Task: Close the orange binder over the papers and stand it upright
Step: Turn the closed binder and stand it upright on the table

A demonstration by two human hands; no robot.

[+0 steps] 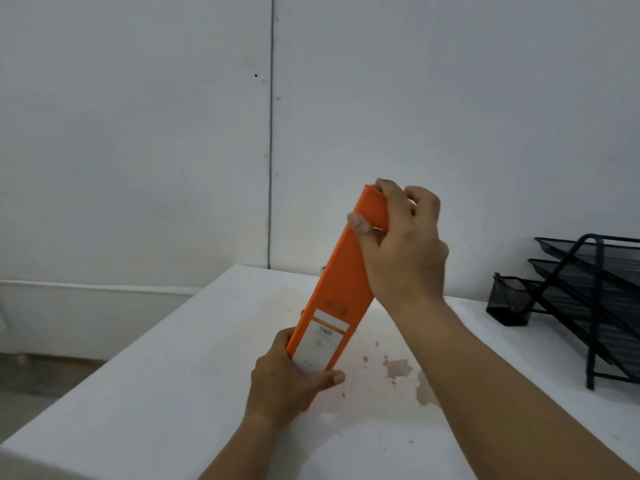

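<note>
The orange binder (341,282) is closed and held over the white table (145,393), its spine with a white label facing me. It leans with its top tipped to the right. My right hand (403,247) grips the top end, thumb on the spine and fingers curled over the far edge. My left hand (292,379) clasps the bottom end by the label. The papers are hidden inside the binder.
A black mesh stacked letter tray (588,289) stands at the right of the table, with a small black mesh holder (509,299) beside it. Brownish stains (398,368) mark the tabletop near the binder. A white wall stands behind; the table's left edge drops to the floor.
</note>
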